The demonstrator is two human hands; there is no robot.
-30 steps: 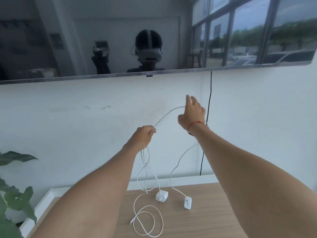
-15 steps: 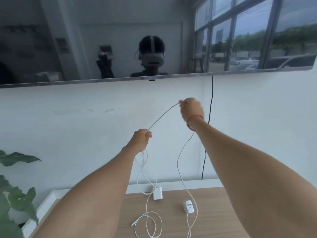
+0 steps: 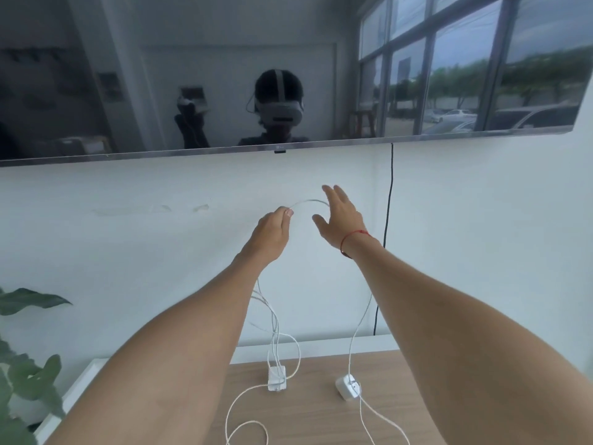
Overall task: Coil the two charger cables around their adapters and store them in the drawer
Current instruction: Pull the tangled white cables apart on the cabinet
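cable (image 3: 308, 201), thin and white, arcs across the middle of the frame between my two raised hands. my left hand (image 3: 271, 231), just left of centre, pinches it between thumb and forefinger, with the other fingers curled under. my right hand (image 3: 340, 216), just right of centre, is spread wide, fingers straight and pointing up. the arc reaches those fingers and goes out of sight behind them, so i cannot tell whether it lies on the palm or only brushes it. nothing is gripped there. a red string bracelet (image 3: 353, 234) circles that wrist.

below my left hand several white strands (image 3: 272, 319) hang down, partly hidden by my forearm, to the left adapter (image 3: 277, 379). it is a white block sitting upright at the back of the wooden table top (image 3: 321, 419), at lower centre. another strand (image 3: 354, 332) drops from under my right forearm to the right adapter (image 3: 346, 386), which lies tilted on the wood to the right of the first, apart from it. loose loops (image 3: 250, 422) of white cable trail over the table toward the bottom edge.

behind all this a pale wall (image 3: 128, 252) fills the middle band. a wide dark screen (image 3: 96, 75) spans the top, mirroring a person in a headset and windows at upper right. a black cord (image 3: 388, 220) hangs from its lower edge down the wall. green leaves (image 3: 29, 380) show at lower left.
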